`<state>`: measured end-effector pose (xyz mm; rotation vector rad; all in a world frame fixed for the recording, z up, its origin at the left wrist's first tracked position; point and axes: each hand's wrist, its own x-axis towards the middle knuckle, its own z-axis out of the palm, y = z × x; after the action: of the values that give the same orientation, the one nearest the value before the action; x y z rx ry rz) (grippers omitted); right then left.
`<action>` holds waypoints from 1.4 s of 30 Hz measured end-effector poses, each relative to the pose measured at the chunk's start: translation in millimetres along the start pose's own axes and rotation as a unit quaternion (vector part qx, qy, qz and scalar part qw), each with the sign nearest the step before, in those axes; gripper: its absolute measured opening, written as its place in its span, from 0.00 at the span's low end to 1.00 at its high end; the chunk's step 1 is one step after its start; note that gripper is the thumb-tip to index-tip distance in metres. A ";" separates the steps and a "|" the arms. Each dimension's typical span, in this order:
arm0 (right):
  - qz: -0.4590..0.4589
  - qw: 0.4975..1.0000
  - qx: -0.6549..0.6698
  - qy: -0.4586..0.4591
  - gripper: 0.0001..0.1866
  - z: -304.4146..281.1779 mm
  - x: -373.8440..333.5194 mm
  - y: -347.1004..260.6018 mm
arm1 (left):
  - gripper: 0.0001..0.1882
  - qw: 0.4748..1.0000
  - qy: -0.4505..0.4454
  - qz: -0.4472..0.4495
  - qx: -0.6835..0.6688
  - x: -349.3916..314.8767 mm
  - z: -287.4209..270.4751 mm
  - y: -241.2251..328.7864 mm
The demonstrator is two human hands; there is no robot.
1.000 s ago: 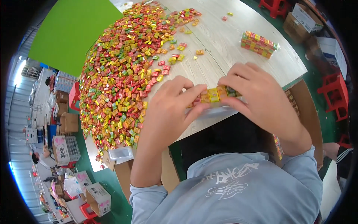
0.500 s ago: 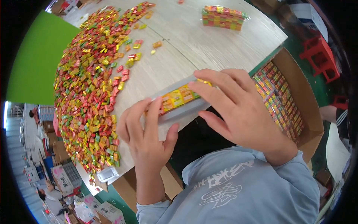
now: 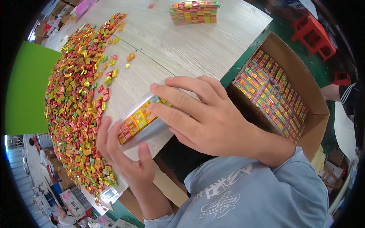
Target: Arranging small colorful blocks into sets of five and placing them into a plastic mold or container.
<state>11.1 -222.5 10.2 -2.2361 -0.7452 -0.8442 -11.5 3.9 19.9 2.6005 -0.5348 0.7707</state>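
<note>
A long, clear plastic tray (image 3: 134, 140) rests between my hands above the table's near edge, with a row of small wrapped sweets (image 3: 139, 118) in yellow, orange, red and green. My left hand (image 3: 131, 161) grips its left end, fingers along the far side and thumb on the near side. Over the right end lies my right hand (image 3: 201, 117), its index and middle fingertips on the sweets and its thumb hidden behind the hand. To the left spreads a big heap of loose wrapped sweets (image 3: 76, 102).
A filled clear pack of sweets (image 3: 194, 14) stands at the far side of the pale table (image 3: 163, 45). Right of me, a cardboard box (image 3: 315, 91) holds several filled packs. A small empty plastic tray (image 3: 109, 195) lies at the lower left corner. Red stools (image 3: 313, 36) stand beyond.
Both hands and the tray have shifted left and toward me in the picture, with the tray tilted more steeply. My view has turned, bringing more of the cardboard box in.
</note>
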 end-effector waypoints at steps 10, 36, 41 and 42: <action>-0.008 0.994 0.111 0.017 0.19 -3.9 22.8 8.2 | 0.33 0.978 0.041 -0.083 -0.185 -0.6 9.9 -4.9; -0.002 0.979 0.202 -0.023 0.15 3.3 40.1 21.1 | 0.25 0.993 0.036 -0.013 -0.115 9.3 -10.0 -11.7; -0.002 0.978 0.206 -0.038 0.17 1.1 42.2 22.7 | 0.27 0.996 0.009 -0.001 -0.088 12.0 -15.8 -11.5; -0.003 0.978 0.206 -0.037 0.17 1.3 42.8 23.0 | 0.29 0.997 -0.001 0.005 -0.077 12.5 -16.5 -11.7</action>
<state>54.5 -224.5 32.2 -1.9011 -0.8732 -0.5491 -3.7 18.2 37.2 2.4587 -0.5852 0.7016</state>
